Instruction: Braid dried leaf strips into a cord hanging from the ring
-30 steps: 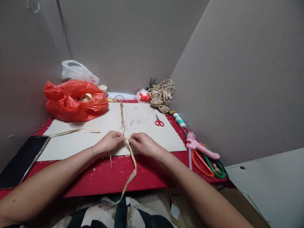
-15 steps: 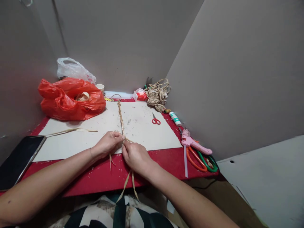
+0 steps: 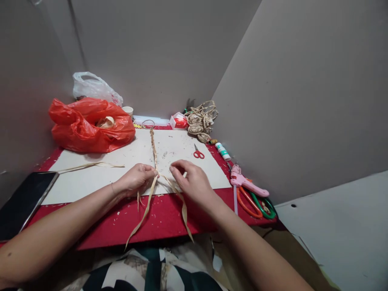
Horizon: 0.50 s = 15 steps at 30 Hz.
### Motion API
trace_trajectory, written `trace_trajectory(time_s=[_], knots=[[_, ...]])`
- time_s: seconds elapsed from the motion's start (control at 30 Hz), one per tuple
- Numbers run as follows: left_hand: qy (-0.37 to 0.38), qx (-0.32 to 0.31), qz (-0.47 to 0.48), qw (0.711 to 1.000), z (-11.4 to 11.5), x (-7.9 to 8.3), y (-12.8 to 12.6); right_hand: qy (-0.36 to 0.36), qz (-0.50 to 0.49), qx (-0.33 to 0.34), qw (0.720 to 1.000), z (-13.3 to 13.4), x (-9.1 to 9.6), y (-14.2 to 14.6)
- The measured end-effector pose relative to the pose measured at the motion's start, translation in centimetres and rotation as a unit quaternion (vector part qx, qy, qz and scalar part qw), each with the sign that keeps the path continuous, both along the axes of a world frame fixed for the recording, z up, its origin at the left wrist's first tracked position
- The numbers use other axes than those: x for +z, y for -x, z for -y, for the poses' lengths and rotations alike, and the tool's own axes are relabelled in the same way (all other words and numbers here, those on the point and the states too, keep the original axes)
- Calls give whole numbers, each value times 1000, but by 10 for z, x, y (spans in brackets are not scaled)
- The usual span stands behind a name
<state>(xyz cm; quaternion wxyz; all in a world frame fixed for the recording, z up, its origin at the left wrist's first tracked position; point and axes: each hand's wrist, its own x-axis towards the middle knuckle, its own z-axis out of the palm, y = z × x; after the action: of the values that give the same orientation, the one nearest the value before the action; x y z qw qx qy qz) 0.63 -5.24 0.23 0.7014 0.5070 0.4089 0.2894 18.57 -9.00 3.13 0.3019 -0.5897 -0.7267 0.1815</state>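
Braiding in progress: a thin braid point(image 3: 154, 149) of tan dried-leaf strips lies straight along the middle of a white sheet point(image 3: 100, 178), its far end near the back edge and its near end at the hands.

- Left hand point(image 3: 136, 180): thumb and fingers pressed together, pinching the near end of the braid.
- Right hand point(image 3: 194, 182): fingertips closed on the right strip point(image 3: 183, 210) just beside the braid end. The hand covers part of the contact.
- Left strip point(image 3: 144, 212): runs from the pinch point down across the red table cover point(image 3: 163, 226) and hangs over the near edge. The right strip does the same, and the two splay apart.
- Spare strip point(image 3: 91, 165): lies flat on the sheet, left of the hands.
- Small red scissors point(image 3: 198, 153): on the sheet, right of the braid.
- Right edge: white glue tube point(image 3: 222, 151), pink glue gun point(image 3: 247, 184), orange and green scissors point(image 3: 257, 206).
- Back: coiled braid bundle point(image 3: 200, 119), red plastic bag point(image 3: 91, 125), white bag point(image 3: 91, 87) behind it, paper cup point(image 3: 128, 110).
- Near left: a dark phone point(image 3: 24, 202).
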Motion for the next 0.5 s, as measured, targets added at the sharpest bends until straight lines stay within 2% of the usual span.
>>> trace_trajectory(time_s=[0.03,0.07,0.13,0.2,0.3,0.4,0.47,0.5], knots=[[-2,-5,3,1000,0,0,0,26,-43,16,999,-9,-5,3],[-7,-11,8,1000,-1,0,1,81,-90,49,991,-16,-10,7],[-20,-17,10,1000,-1,0,2,228,-183,119,949,-28,-20,14],[-36,-23,1,999,-1,-1,2,325,-255,148,899,-35,-29,17],[-87,-48,-33,995,-2,-3,4,381,-319,156,854,-40,-36,14],[-179,-50,-122,975,-4,-5,6,439,-370,170,801,-40,-39,11],[-229,-56,-179,955,-5,-3,7,452,-404,153,780,-38,-39,13],[-243,-68,-196,948,-5,-1,9,448,-418,137,779,-36,-40,16]])
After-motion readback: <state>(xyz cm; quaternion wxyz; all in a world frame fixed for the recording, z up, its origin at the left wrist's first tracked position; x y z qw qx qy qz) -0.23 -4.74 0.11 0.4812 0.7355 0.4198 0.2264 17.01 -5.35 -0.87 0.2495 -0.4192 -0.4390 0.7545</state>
